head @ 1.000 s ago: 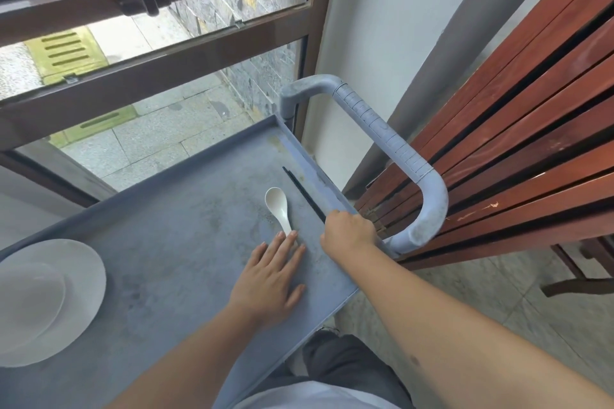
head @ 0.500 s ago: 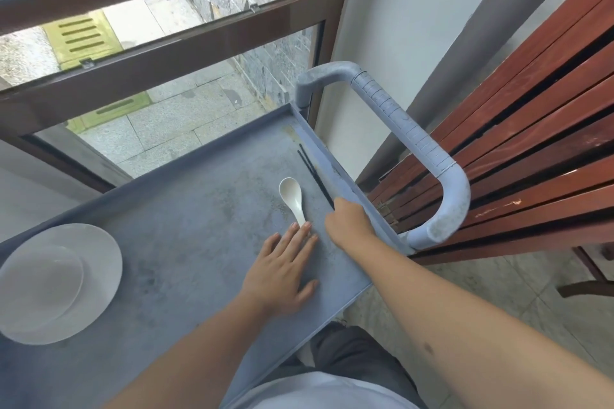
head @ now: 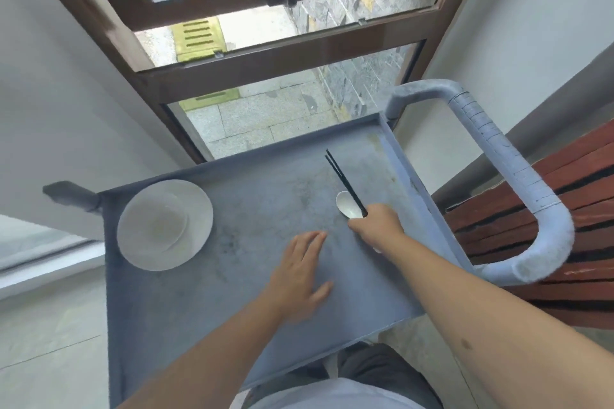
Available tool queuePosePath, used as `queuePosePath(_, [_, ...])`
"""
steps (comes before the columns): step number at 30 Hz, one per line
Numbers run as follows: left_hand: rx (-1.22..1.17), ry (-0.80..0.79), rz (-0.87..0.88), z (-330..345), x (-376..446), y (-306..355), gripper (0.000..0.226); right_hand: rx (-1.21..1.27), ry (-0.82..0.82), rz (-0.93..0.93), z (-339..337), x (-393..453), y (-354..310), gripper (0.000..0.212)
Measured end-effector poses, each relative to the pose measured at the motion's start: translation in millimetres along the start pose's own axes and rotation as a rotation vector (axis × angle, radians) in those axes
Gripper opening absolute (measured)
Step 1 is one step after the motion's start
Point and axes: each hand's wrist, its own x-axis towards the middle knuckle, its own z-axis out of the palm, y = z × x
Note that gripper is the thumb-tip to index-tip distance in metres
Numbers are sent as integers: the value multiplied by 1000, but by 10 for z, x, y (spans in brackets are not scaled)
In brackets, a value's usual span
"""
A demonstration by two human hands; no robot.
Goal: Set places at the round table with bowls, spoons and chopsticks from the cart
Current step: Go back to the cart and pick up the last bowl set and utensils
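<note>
Chopsticks [head: 345, 186]: the black pair is now sticking up and away out of the right hand [head: 377, 226], tips pointing toward the cart's far rim; half a second ago it was lying flat along the right-hand edge of the cart top, so it is being gathered up.
Spoon [head: 347, 209]: the white spoon is sitting just under the chopsticks, its bowl showing beside the right hand's knuckles; it is appearing to be held in the same grip, though I cannot tell whether it is lifted or still touching the tray.
Right hand: it is curling closed around the chopstick ends, knuckles toward the camera.
Left hand [head: 300, 279]: it is lying flat, fingers straight and loosely spread, on the cart top, holding nothing; it is no longer touching the spoon handle as it was before.
Bowl [head: 157, 224]: it is sitting on a white plate [head: 196, 206] at the left end of the cart [head: 232, 325], well apart from both hands.
Meaning for the task: cutlery for one place is being picked up; carrying it to the round table is probably coming next, with the bowl left to fetch.
Hidden: the spoon's handle and the chopsticks' lower ends are being covered by the right hand; the round table is out of view; the picture is blurring slightly with head motion.
</note>
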Motion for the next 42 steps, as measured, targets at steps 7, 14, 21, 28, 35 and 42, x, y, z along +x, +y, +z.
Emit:
queuePosePath(7, [18,607,-526,-786,-775,-635,64,563,-401,-47,613,-205,-716,13])
queuePosePath(14, [-154,810,-1030,-1419,-884,-1280,60,466,-431,-128,1176,-286,-1585,15])
queuePosePath(21, [-70,576,-1041,-1581,-742,-1494,56,267,-323,-206,1592,-223,-1979,24])
queuePosePath(28, [-78,474,-1201,-1641,-606,-1474,59,34,-270,-277,1729,-150,-2064,20])
queuePosePath(35, [-56,360,-1181,-1450,-632,-1371,55,134,-340,-222,1486,-129,-1583,3])
queuePosePath(42, [-119,132,-1011,-1069,-568,-1081,36,113,-337,-216,1149,-324,-921,11])
